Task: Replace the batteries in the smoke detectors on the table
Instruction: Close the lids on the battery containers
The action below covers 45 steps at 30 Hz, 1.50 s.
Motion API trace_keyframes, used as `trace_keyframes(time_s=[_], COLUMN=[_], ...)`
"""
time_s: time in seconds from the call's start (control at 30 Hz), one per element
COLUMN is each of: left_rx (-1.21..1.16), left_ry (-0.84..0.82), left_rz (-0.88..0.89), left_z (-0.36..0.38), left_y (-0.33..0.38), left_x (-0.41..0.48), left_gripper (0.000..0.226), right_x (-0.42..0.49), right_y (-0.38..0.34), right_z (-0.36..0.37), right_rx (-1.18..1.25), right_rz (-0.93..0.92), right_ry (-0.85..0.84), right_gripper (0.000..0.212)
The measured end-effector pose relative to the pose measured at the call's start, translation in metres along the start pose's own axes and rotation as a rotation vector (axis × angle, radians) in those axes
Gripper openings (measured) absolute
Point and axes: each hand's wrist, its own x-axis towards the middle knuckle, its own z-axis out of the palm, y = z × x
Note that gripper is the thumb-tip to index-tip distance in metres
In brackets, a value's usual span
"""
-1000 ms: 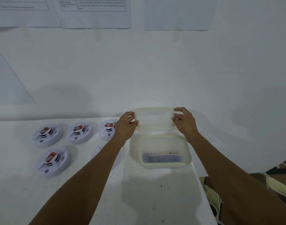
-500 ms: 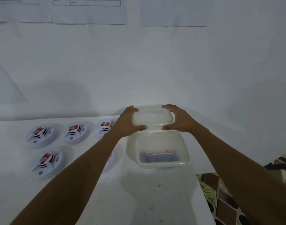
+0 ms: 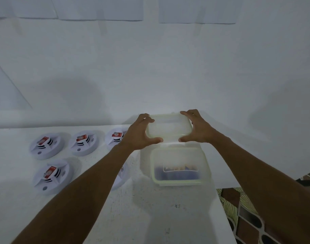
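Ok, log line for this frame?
step: lid off | left hand, right hand grip lid beyond open container | smoke detectors on table

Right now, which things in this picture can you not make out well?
- Head view, box: contents are only dark, blurred shapes behind its cloudy side.
- Head view, one detector: mostly hidden by the left forearm.
- Head view, papers: cut off by the top edge, text too small.
- Head view, lid: corners covered by the left hand and right hand.
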Motion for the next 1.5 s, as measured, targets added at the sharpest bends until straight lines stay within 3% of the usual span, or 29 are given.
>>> trace_keyframes(time_s=[0.07,0.17,0.3,0.53,0.67,0.9,1.03,1.2,1.5], left_rx=[-0.057,-0.116,-0.208,-0.329,-0.367,-0.345,-0.318,-0.474,-0.462], left_ry=[-0.042,-0.075,-0.013,0.075,0.081,0.085,0.241,0.333,0.321], left_rz=[0.011,0.004,-0.023,-0.063,-0.080,-0.134,-0.100,-0.278,-0.261], left_z=[-0.005,-0.005,0.008,0.028,0.031,0.030,0.024,0.023,0.023], left_y=[0.001,0.002,0.007,0.007,0.007,0.010,0.009,0.009,0.019], left_x=[0.004,0.011,0.019,0.024,0.025,0.020,0.006,-0.018,-0.012], left_gripper=[0.087,0.086,0.064,0.047,0.051,0.078,0.058,0.032,0.033], right_x=[0.002,0.009,0.019,0.020,0.025,0.017,-0.009,-0.038,-0.038], right_y=[-0.002,-0.008,-0.011,-0.006,-0.007,-0.011,-0.009,0.003,-0.002], right_z=[-0.003,0.000,0.011,0.031,0.030,0.025,0.020,0.026,0.024], right_rx=[0.072,0.225,0.165,0.138,0.155,0.289,0.432,0.644,0.729], right_rz=[0.015,0.021,0.022,0.013,0.058,0.118,0.144,0.214,0.244], right_ry=[-0.039,0.031,0.064,0.215,0.241,0.208,0.273,0.265,0.314], right_gripper=[0.108,0.085,0.073,0.058,0.057,0.067,0.055,0.028,0.033])
